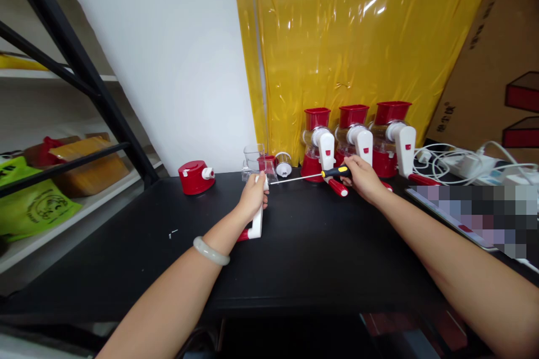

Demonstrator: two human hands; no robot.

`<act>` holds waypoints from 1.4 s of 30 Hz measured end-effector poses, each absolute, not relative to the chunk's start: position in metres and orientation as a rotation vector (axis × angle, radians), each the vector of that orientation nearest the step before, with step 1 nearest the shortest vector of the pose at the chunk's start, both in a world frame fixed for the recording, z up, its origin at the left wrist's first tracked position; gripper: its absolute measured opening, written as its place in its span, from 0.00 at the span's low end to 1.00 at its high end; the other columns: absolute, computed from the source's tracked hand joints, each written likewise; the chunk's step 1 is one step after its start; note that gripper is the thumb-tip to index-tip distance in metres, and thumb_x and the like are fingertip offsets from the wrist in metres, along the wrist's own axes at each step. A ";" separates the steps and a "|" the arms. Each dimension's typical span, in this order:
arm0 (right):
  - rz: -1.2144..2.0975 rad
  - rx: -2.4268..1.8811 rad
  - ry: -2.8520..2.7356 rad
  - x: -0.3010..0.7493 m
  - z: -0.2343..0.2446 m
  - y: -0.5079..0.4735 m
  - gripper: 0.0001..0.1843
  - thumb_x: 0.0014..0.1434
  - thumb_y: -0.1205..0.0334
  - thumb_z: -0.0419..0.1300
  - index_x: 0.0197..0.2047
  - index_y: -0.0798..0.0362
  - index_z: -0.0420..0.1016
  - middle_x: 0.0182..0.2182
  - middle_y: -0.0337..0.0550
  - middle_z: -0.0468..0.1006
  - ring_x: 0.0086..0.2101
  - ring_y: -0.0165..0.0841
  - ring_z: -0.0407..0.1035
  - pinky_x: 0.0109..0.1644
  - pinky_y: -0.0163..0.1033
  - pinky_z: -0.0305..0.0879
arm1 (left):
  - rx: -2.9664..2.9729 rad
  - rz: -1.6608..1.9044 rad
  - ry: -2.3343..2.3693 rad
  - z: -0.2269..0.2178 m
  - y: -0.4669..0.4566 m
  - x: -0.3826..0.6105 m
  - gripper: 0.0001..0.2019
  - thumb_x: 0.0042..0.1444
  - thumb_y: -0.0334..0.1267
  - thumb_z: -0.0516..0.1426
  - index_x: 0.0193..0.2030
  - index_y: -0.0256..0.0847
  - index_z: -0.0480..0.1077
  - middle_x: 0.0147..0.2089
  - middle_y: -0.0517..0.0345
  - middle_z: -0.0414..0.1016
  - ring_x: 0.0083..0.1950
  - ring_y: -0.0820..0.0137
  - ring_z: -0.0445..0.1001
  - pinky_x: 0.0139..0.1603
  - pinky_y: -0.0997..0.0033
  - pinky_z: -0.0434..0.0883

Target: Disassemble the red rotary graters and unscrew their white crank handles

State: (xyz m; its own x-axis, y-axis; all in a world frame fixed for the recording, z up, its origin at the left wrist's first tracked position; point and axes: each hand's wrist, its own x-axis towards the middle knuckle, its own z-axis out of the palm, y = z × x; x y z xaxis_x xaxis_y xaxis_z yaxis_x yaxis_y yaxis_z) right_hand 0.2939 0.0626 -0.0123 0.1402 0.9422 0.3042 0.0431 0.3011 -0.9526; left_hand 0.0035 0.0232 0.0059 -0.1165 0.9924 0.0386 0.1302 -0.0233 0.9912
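Note:
My left hand is closed around a white crank handle with a red grip at its lower end, held above the black table. In my right hand is a screwdriver with a black and yellow handle. Its long shaft points left, and the tip meets or nearly meets the upper end of the crank by my left fingers. Just behind my left hand stands a clear plastic housing. A metal grater drum lies beside it. Farther left sits a red round base with a white knob.
Three red and white rotary graters stand along the back right. White cables and a tablet lie at the right. Small white bits rest on the black table. A shelf is at the left.

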 end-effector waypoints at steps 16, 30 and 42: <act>1.008 -0.939 -1.012 0.285 -0.004 0.055 0.05 0.51 0.63 0.58 0.27 0.51 0.64 0.19 0.34 0.65 0.17 0.25 0.59 0.20 0.31 0.57 | 1.221 1.248 1.377 0.007 0.023 0.005 0.13 0.65 0.50 0.47 0.37 0.43 0.58 0.24 0.66 0.62 0.16 0.79 0.59 0.15 0.82 0.58; 0.702 -1.122 -1.282 0.299 -0.007 0.055 0.27 0.63 0.36 0.46 0.29 0.50 0.68 0.14 0.37 0.65 0.15 0.29 0.59 0.18 0.35 0.55 | 1.243 1.239 1.353 0.002 0.027 0.003 0.15 0.64 0.53 0.48 0.37 0.43 0.58 0.24 0.66 0.62 0.16 0.79 0.59 0.15 0.82 0.58; 0.890 -1.100 -1.097 0.295 -0.012 0.065 0.04 0.52 0.60 0.57 0.28 0.50 0.67 0.17 0.33 0.65 0.15 0.24 0.56 0.18 0.30 0.54 | 1.207 1.229 1.364 0.005 0.027 0.003 0.13 0.66 0.50 0.46 0.37 0.43 0.58 0.24 0.66 0.62 0.16 0.79 0.59 0.15 0.81 0.59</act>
